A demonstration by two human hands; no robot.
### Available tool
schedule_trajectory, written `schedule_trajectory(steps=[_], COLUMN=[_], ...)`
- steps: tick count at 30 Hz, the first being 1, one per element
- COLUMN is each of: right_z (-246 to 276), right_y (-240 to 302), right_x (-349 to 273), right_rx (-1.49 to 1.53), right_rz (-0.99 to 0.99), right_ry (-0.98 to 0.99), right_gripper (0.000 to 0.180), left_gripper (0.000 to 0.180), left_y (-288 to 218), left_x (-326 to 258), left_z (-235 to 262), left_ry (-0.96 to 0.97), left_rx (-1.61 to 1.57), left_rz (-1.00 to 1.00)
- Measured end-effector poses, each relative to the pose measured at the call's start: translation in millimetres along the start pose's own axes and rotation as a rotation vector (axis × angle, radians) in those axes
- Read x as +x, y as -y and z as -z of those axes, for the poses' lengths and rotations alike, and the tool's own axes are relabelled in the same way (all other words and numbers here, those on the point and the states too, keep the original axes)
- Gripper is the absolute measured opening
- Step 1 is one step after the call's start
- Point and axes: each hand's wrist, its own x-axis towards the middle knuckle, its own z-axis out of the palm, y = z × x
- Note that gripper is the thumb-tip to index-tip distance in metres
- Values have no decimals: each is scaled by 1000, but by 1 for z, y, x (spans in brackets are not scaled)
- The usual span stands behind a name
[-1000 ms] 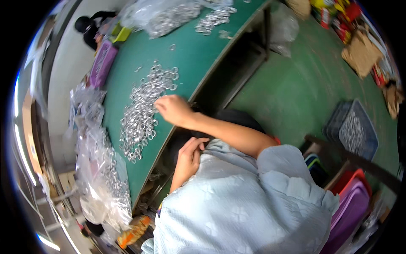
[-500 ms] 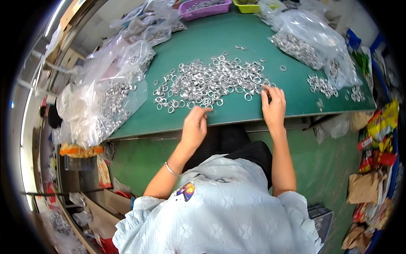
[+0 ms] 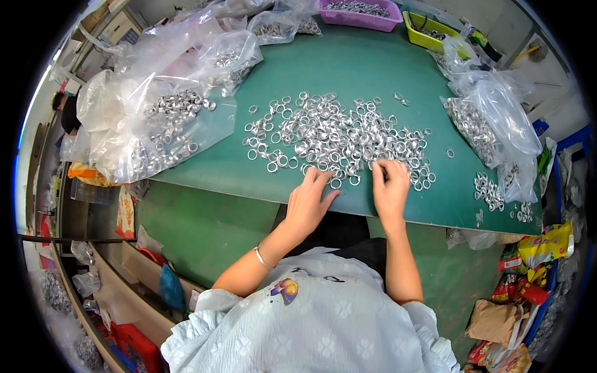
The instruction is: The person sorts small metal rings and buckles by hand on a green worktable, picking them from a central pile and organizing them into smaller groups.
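Observation:
A wide heap of small silver metal rings (image 3: pixel 339 130) lies spread over the green tabletop (image 3: pixel 348 62) in front of me. My left hand (image 3: pixel 308 202) is at the heap's near edge, its fingertips by the closest rings and its thumb held apart from them. I see nothing in that hand, and a bangle circles its wrist. To its right, my right hand (image 3: pixel 392 183) reaches into the near side of the heap. Its fingers curl toward the thumb, and whatever is between the tips is too small to make out.
Clear plastic bags with rings lie on the left (image 3: pixel 168 124) and right (image 3: pixel 482 127) of the table. A purple basket (image 3: pixel 360 20) and a yellow-green basket (image 3: pixel 423 38) stand at the back. A small separate ring group (image 3: pixel 489 191) lies near the right corner.
The view has shifted, so the table appears further right and lower. My right hand has moved left from the heap's right edge, nearer my left hand. My left fingers have straightened out.

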Motion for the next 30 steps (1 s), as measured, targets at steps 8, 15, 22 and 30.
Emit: schedule_trajectory(steps=[8,15,22,30], right_z=[31,27,37,-8], right_y=[34,50,20,18], right_x=[-28,-30,-17,8], right_rx=[1926,1613,280,-131], right_rz=[-1279,-1268,-387,35], right_ry=[528,494,178,281], right_gripper=[20,23,17,22], left_gripper=[51,31,32,27], left_y=[-27,-14,1,12], left_x=[15,15,3,-7], left_z=[15,8,34,27], left_ry=[276,281,416,606], left_rx=[-798,-852,-1687,-1462], left_rz=[142,122,856,766])
